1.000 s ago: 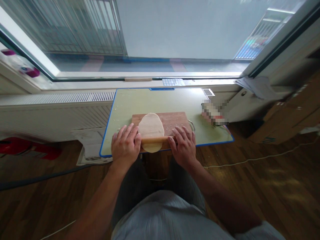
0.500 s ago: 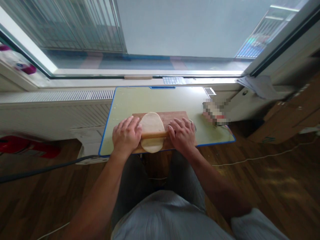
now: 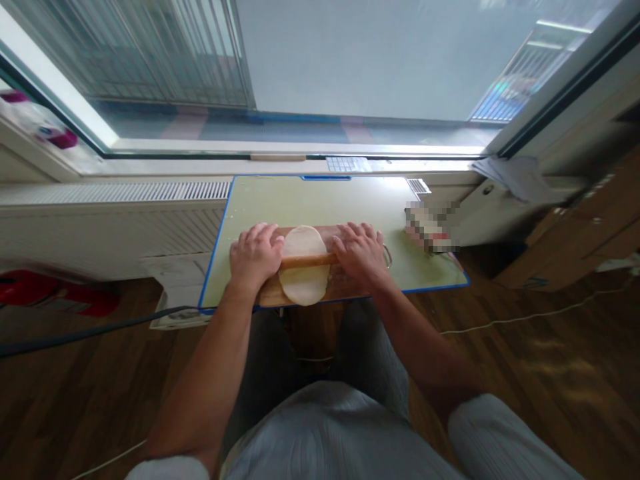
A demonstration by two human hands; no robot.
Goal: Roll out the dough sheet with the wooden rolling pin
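Note:
An oval sheet of pale dough (image 3: pixel 303 283) lies on a wooden board (image 3: pixel 269 294) set on a green mat with a blue edge (image 3: pixel 320 199). A wooden rolling pin (image 3: pixel 306 261) lies across the middle of the dough. My left hand (image 3: pixel 255 255) presses flat on the pin's left end, fingers spread. On the pin's right end rests my right hand (image 3: pixel 359 251), palm down in the same way. The pin's ends are hidden under both palms.
A blurred packet (image 3: pixel 429 229) sits at the mat's right edge. A white radiator grille (image 3: pixel 115 193) and a large window run behind the mat. A dark cable (image 3: pixel 85 331) and a white cord (image 3: pixel 545 311) cross the wooden floor. A cardboard box (image 3: pixel 570 247) stands at right.
Both hands have pushed the rolling pin away from me, from the near end of the dough up to its middle.

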